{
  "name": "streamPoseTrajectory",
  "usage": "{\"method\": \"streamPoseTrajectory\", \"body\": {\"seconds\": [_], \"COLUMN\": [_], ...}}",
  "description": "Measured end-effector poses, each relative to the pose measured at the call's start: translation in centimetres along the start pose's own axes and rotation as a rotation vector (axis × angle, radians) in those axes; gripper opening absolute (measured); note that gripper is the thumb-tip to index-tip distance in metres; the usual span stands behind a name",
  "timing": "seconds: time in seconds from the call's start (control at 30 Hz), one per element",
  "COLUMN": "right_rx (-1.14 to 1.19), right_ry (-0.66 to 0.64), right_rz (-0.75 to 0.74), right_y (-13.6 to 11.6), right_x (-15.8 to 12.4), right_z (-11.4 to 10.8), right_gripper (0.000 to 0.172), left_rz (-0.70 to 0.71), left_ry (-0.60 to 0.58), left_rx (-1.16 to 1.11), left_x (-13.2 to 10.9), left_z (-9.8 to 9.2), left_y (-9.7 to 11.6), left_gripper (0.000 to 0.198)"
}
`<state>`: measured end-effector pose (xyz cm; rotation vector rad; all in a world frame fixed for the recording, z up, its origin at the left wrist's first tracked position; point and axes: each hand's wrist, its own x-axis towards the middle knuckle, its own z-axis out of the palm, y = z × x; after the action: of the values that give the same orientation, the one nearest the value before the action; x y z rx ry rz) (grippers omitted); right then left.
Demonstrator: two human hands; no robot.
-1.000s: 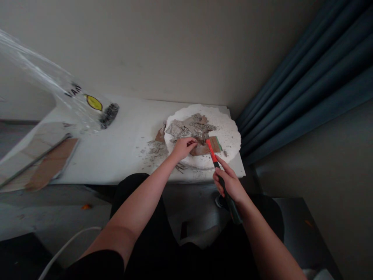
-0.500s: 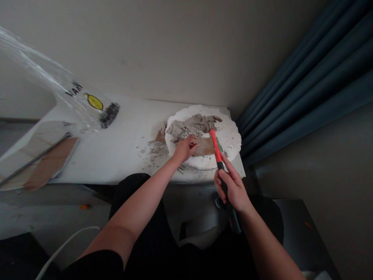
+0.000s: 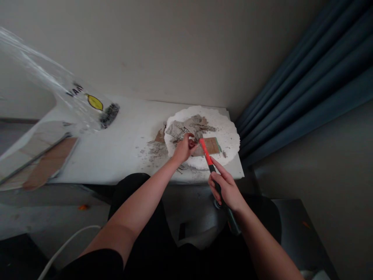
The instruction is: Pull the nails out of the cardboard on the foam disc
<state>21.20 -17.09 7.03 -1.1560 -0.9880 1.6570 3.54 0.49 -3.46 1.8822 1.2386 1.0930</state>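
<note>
My right hand (image 3: 225, 187) wraps round the black grip of a claw hammer (image 3: 206, 152) with a red neck. The hammer slants up and left, its head low beside my left fingertips and partly hidden. Curled in a pinch, my left hand (image 3: 184, 148) is at the left end of a flat brown slab (image 3: 211, 146) with a greenish right edge. What those fingers pinch is too small and covered to make out. Under the slab lies a white round board (image 3: 230, 134) with a ragged rim. Grey broken chunks (image 3: 176, 129) and crumbs are heaped behind my left hand.
Grey crumbs (image 3: 155, 149) are strewn over the white-covered table (image 3: 125, 155) left of the board. Clear plastic wrap (image 3: 78, 99), a brown strip (image 3: 51, 163) and a thin dark rod (image 3: 37, 156) are at the left. A blue curtain (image 3: 291, 85) hangs at the right.
The hammer head has come down and left, from the back of the board to beside my left fingers. More of the slab's right end shows. My left hand has barely moved.
</note>
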Motion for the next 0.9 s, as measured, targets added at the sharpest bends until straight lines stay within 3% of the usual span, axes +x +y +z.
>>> {"method": "streamPoseTrajectory", "body": {"seconds": [0.4,0.9], "right_rx": [-0.005,0.014], "right_ry": [0.011,0.03], "right_rz": [-0.029,0.019], "right_y": [0.71,1.04], "right_x": [-0.44,-0.12], "right_z": [0.95,0.31], "right_gripper": [0.064,0.067], "left_rz": [0.033,0.032], "left_ry": [-0.037,-0.052], "left_rx": [0.043,0.054], "left_x": [0.01,0.02], "left_z": [0.02,0.14], "left_y": [-0.15,-0.18], "left_gripper": [0.047,0.051]}}
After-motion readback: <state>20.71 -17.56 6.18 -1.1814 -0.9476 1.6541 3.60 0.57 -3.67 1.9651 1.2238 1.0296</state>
